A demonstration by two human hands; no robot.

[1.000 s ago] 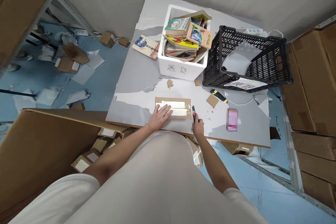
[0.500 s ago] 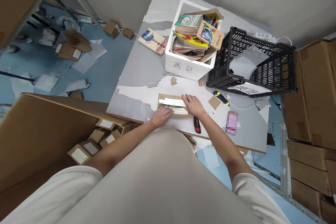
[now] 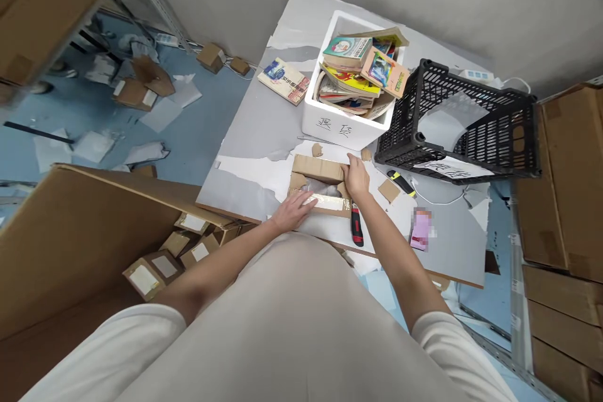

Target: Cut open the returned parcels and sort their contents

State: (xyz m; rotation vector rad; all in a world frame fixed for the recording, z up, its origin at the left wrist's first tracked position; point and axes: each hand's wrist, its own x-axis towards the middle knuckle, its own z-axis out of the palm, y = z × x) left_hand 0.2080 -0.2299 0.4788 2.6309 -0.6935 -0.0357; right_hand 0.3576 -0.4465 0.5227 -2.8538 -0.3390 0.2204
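A small brown cardboard box point(image 3: 319, 168) lies on the table in front of me with its top flaps raised, and crumpled greyish wrapping point(image 3: 321, 187) shows inside. My left hand point(image 3: 294, 210) is closed on the near flap, fingers over its shiny tape; its thumb is hidden. At the box's right end, my right hand point(image 3: 357, 176) is closed around the edge of the far flap. Just right of the box's near corner rests a red-and-black box cutter point(image 3: 357, 226). A yellow-and-black cutter point(image 3: 400, 182) lies farther right.
Behind the box stands a white foam box point(image 3: 346, 132) full of books, with a loose book point(image 3: 283, 80) to its left. A black plastic crate point(image 3: 475, 132) stands at the right. Cardboard scraps point(image 3: 389, 190) and a blurred pink item point(image 3: 421, 229) lie nearby. A large carton point(image 3: 94, 220) stands left.
The box's taped top has opened: its flaps now stand apart and the inside shows. My right hand has moved outward to the box's right end. My left hand stays at the near side.
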